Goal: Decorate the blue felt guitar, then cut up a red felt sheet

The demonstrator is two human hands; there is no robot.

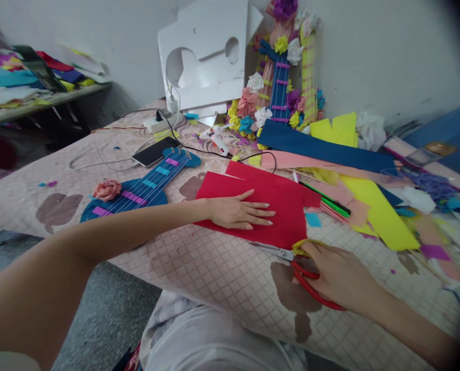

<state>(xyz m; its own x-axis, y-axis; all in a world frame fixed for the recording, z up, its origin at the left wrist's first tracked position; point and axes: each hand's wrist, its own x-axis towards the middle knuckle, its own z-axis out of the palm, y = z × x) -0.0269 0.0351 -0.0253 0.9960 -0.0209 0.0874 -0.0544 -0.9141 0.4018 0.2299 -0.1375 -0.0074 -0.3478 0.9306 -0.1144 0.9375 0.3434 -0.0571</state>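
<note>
A red sheet (276, 226), felt or thick paper, lies on the table with a slit near its upper left. My left hand (235, 212) rests flat on it, fingers spread. Just right of the sheet's lower corner, my right hand (334, 268) is wrapped round a pair of scissors (313, 288) with red and yellow handles. The metal blades point left along the sheet's lower edge; whether they touch it I cannot tell. Left of the sheet, partly behind my left forearm, lies a blue paper guitar (141, 188) with purple and light blue strips and a pink paper flower (107, 189).
A phone (155, 151), a power strip (160, 122) and a white glue gun (216, 139) with its cord lie behind the sheet. Yellow sheets (384, 211), a blue strip (326, 147) and green markers (336, 205) crowd the right. Flower-trimmed guitars (280, 87) and a white foam board (210, 51) lean on the wall.
</note>
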